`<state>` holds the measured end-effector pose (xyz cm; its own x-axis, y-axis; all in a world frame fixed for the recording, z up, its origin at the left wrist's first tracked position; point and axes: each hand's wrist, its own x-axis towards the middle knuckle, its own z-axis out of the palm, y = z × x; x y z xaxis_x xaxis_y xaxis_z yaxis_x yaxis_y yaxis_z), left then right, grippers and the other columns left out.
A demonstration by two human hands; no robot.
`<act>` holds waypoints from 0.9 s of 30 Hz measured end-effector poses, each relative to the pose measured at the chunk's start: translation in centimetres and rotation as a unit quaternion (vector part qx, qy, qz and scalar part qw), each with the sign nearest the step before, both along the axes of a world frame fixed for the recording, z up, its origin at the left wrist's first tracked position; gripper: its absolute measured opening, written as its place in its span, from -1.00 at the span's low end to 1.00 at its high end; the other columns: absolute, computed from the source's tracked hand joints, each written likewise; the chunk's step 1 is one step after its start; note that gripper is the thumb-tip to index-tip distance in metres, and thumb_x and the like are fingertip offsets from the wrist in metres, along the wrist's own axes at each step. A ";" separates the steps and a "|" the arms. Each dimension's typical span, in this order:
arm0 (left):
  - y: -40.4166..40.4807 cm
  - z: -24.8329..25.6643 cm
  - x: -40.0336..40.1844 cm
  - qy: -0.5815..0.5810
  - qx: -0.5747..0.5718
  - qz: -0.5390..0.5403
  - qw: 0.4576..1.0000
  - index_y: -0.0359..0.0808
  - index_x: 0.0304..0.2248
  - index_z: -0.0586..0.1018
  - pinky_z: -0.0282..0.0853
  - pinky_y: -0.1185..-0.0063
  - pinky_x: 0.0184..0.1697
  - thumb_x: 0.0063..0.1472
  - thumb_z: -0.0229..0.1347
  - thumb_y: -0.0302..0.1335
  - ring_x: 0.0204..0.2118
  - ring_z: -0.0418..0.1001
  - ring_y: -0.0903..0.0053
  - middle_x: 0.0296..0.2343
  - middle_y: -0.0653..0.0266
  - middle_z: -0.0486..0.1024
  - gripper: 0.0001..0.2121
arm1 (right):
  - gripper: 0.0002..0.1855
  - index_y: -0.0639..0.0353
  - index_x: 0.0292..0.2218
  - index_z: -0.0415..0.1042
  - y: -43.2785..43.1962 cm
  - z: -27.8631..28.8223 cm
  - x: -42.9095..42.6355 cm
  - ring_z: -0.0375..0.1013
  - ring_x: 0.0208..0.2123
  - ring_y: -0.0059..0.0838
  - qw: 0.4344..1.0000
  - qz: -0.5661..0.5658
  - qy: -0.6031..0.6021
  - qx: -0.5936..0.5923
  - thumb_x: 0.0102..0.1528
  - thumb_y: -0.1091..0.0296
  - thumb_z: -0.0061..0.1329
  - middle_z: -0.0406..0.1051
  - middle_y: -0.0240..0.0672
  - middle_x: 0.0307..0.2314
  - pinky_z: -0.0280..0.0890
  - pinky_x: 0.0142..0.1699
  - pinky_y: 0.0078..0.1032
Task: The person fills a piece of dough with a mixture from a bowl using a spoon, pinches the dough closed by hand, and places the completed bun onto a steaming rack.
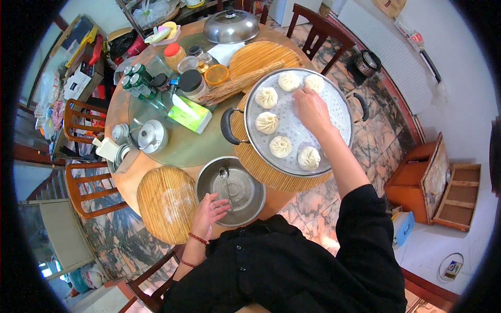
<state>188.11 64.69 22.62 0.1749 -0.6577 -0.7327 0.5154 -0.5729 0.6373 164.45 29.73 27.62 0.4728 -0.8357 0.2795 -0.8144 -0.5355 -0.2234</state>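
Observation:
A round metal steamer tray (pixel 336 105) with black side handles holds several pleated buns (pixel 267 123) in a ring on a perforated white liner (pixel 291 117). My right hand (pixel 313 109) reaches over the tray, its fingertips against or just beside an upper bun (pixel 314 83); the hand hides the contact. Another bun (pixel 289 81) sits left of those fingers, and my forearm partly covers one at the lower right. My left hand (pixel 211 213) is empty, fingers apart, above the near left rim of a metal basin (pixel 250 195). Inside the basin lies a metal spoon (pixel 224 172).
A floured slatted round board (pixel 172 207) lies left of the basin; another board (pixel 289 184) supports the steamer. A tissue pack (pixel 190 114), kettle (pixel 152 136), jars (pixel 193 86), green cans (pixel 141 84) and domed lid (pixel 231 27) occupy the round table. Wooden chairs (pixel 92 191) stand around it.

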 end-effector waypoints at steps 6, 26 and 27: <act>0.0 -0.2 0.2 0.014 -0.002 -0.002 1.000 -0.40 0.17 0.21 0.41 0.52 -0.05 0.36 -0.16 0.07 -0.08 0.49 0.40 -0.06 0.03 0.46 -0.32 | -0.89 0.22 -0.33 0.53 1.7 0.6 1.5 0.46 -0.20 -0.12 0.981 0.083 -0.125 0.125 0.10 0.52 -0.04 0.46 -0.19 -0.31 0.37 -0.12 -0.28; 0.0 -0.2 0.1 0.009 0.000 -0.001 1.000 -0.37 0.14 0.27 0.39 0.48 -0.03 0.36 -0.17 0.07 -0.09 0.50 0.40 -0.09 0.07 0.50 -0.35 | -0.73 0.31 -0.16 0.50 -0.1 0.1 3.6 0.54 -0.23 -0.10 0.923 -0.039 -0.266 0.276 0.12 0.50 -0.12 0.54 0.02 -0.34 0.40 -0.11 -0.32; 0.0 -0.2 0.1 0.009 0.000 0.000 1.000 -0.37 0.14 0.27 0.39 0.48 -0.03 0.36 -0.17 0.07 -0.09 0.50 0.40 -0.09 0.07 0.50 -0.35 | -0.73 0.31 -0.16 0.50 -0.2 0.0 3.8 0.54 -0.23 -0.10 0.922 -0.039 -0.266 0.277 0.12 0.50 -0.12 0.54 0.02 -0.34 0.40 -0.11 -0.32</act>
